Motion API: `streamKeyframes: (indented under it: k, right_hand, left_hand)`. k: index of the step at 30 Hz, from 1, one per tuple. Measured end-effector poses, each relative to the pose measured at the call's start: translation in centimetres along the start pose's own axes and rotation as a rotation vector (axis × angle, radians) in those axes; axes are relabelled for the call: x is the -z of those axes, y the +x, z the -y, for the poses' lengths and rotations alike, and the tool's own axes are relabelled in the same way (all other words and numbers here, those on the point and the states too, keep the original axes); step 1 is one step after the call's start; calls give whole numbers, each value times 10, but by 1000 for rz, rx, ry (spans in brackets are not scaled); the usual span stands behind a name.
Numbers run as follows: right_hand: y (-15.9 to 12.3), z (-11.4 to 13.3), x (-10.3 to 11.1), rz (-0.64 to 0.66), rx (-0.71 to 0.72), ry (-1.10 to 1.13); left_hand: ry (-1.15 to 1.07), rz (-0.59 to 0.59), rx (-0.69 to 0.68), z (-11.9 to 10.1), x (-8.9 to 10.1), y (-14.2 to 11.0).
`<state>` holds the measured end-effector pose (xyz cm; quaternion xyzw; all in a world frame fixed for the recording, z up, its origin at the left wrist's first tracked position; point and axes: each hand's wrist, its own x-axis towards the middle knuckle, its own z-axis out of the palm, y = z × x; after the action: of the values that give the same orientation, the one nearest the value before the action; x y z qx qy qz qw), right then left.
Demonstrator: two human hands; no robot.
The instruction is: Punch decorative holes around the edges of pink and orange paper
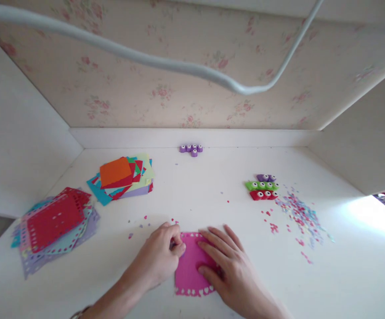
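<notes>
Sheet (pixel 191 268): bright pink, roughly square
Far and near sides: punched with small cut-out shapes
Left side: straight where visible
Right side: mostly covered
Pose: lying flat, sides roughly in line with the desk (pixel 192 190)
Place: mid-width, well apart from the desk's back edge

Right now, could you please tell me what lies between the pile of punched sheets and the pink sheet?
The head view shows the left hand and some loose paper bits between that punched pile and the pink sheet.
</notes>
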<state>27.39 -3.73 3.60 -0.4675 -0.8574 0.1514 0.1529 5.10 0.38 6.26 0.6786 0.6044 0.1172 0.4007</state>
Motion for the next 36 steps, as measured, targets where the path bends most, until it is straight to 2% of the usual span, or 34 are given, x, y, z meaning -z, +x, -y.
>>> streamKeyframes:
  k: [4,7,11,14,18,21,26,30,33,36]
  right_hand:
    - [-1,0,2,-2,6,11]
    - [-2,0,3,14,6,20]
    - [-3,-3,4,28,13,33]
    - [-1,-2,4,-23,10,65]
    - [12,18,11,-130,-12,168]
    - [28,45,14,-83,53,221]
    - [60,74,-10,18,223,71]
    - [76,78,-23,56,240,29]
    - [82,72,-5,-10,161,194]
    - [86,41,31,-182,-5,341]
  left_hand:
    - [-66,-2,-78,6,7,-10]
    - [-116,-54,-128,16,13,-18]
    - [-148,-164,-106,37,17,-29]
    - [-235,-216,-42,53,15,-35]
    - [-332,-222,34,62,10,-38]
    - [-339,-229,31,63,7,-35]
    - [-344,-240,52,78,2,-31]
    - [-381,-256,110,90,-1,-31]
    - [-405,-338,97,89,-1,-33]
    - [-433,-379,79,85,-1,-33]
